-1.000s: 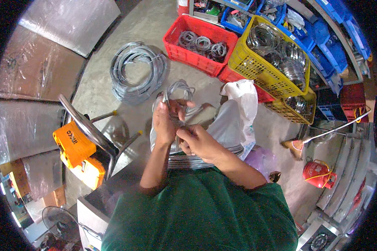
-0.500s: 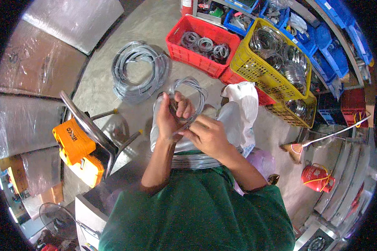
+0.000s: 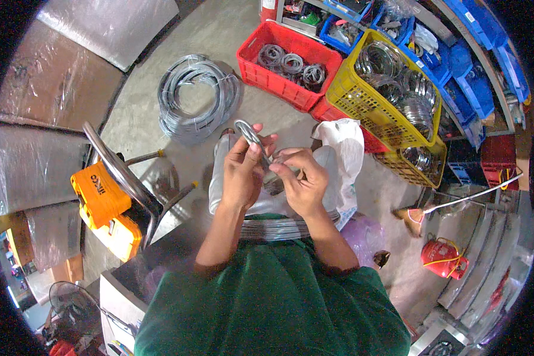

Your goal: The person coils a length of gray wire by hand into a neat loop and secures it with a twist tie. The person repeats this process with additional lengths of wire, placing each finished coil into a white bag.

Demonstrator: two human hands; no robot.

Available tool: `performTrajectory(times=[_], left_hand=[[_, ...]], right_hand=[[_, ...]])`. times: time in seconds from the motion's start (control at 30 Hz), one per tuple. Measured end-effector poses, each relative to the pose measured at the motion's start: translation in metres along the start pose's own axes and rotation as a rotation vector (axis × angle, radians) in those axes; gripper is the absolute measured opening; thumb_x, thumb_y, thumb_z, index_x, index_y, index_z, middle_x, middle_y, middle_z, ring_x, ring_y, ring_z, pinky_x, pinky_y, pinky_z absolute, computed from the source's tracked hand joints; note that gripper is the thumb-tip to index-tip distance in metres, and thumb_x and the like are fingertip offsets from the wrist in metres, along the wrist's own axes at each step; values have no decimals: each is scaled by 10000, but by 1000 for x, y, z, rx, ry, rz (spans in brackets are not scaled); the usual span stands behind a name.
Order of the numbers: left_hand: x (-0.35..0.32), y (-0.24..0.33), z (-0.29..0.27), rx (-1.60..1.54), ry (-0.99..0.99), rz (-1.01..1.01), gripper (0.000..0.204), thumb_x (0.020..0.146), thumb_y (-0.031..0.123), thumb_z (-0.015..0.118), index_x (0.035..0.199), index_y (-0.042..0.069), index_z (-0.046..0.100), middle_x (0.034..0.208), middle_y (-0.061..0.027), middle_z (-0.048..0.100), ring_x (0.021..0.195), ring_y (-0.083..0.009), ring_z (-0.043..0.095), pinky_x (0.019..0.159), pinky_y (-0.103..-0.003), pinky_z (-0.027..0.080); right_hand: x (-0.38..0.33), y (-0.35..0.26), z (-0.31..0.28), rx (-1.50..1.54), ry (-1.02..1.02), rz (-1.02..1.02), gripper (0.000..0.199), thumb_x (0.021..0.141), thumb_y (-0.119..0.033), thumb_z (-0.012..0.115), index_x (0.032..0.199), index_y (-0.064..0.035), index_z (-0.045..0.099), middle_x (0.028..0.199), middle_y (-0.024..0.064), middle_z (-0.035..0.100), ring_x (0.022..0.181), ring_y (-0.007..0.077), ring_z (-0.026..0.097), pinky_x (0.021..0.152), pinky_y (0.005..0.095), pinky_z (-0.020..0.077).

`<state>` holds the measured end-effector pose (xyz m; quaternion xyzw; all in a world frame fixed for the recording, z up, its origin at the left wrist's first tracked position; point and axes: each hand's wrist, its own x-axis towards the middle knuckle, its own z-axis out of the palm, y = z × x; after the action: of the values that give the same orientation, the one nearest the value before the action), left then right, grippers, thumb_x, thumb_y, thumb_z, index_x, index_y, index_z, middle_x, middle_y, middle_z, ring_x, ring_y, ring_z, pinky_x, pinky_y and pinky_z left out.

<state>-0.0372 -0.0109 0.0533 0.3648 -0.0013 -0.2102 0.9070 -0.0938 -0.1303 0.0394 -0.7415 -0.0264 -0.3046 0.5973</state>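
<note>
My left hand (image 3: 242,177) is closed round a small coil of grey wire (image 3: 247,132), held tilted above my knees. Beside it, my right hand (image 3: 306,183) pinches at the lower end of the same coil, its fingers bent; the exact wire end between them is too small to make out. Across my lap lies a wide bundle of grey wire (image 3: 273,229), partly covered by my forearms. On the floor ahead to the left rests a large coil of grey wire (image 3: 173,110).
Small wire coils fill a red crate (image 3: 264,80) ahead; a yellow crate (image 3: 350,89) right of it holds shiny coils. Blue bins (image 3: 457,59) line a rack. Orange cases (image 3: 104,193) sit by a metal-framed chair (image 3: 121,172) at left. A broom (image 3: 415,219) and red gas cylinder (image 3: 442,258) stand right.
The small coil has turned from a wide loop facing me to a narrow, edge-on bundle. My left hand now grips its side, and my right hand has shifted slightly right.
</note>
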Motion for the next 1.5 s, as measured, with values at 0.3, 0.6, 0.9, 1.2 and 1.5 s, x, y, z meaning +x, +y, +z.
performTrajectory(times=[0.3, 0.6, 0.9, 1.2, 1.5], left_hand=[[-3, -8, -7, -16, 70, -73, 261, 956, 166, 627, 1132, -25, 606, 1217, -171, 628, 1086, -237, 613, 937, -375, 497], [-9, -17, -5, 15, -69, -71, 529, 1032, 397, 418, 1295, -50, 523, 1245, -177, 595, 1157, -211, 564, 1015, -332, 433], [-20, -25, -6, 429, -61, 144, 601, 1039, 408, 386, 1369, -92, 432, 1433, -217, 459, 1000, -162, 547, 821, -256, 419], [-23, -10, 0, 475, 63, -72, 723, 1038, 540, 259, 1280, -87, 526, 1043, -141, 684, 894, -174, 649, 824, -296, 513], [-4, -14, 6, 211, 477, -227, 384, 1043, 413, 340, 1007, 111, 575, 799, 4, 572, 601, -83, 506, 499, -233, 376]], right_hand=[[-3, 5, -2, 218, -149, 149, 130, 801, -1, 753, 863, -13, 640, 957, 103, 604, 943, 224, 609, 829, 329, 490], [-6, -12, 14, -89, -60, 173, 166, 766, -120, 815, 839, -46, 685, 970, 96, 569, 993, 243, 573, 893, 353, 461], [-1, -14, 13, -130, -46, 232, 129, 747, 25, 748, 830, -11, 656, 905, 96, 600, 870, 212, 602, 813, 316, 483], [39, -39, -30, -848, 82, -284, 198, 868, -196, 703, 900, -4, 670, 909, 134, 661, 797, 256, 637, 682, 349, 501], [25, -19, -29, -280, -281, 109, 214, 916, -204, 683, 889, 4, 644, 711, 124, 622, 579, 184, 577, 556, 298, 451]])
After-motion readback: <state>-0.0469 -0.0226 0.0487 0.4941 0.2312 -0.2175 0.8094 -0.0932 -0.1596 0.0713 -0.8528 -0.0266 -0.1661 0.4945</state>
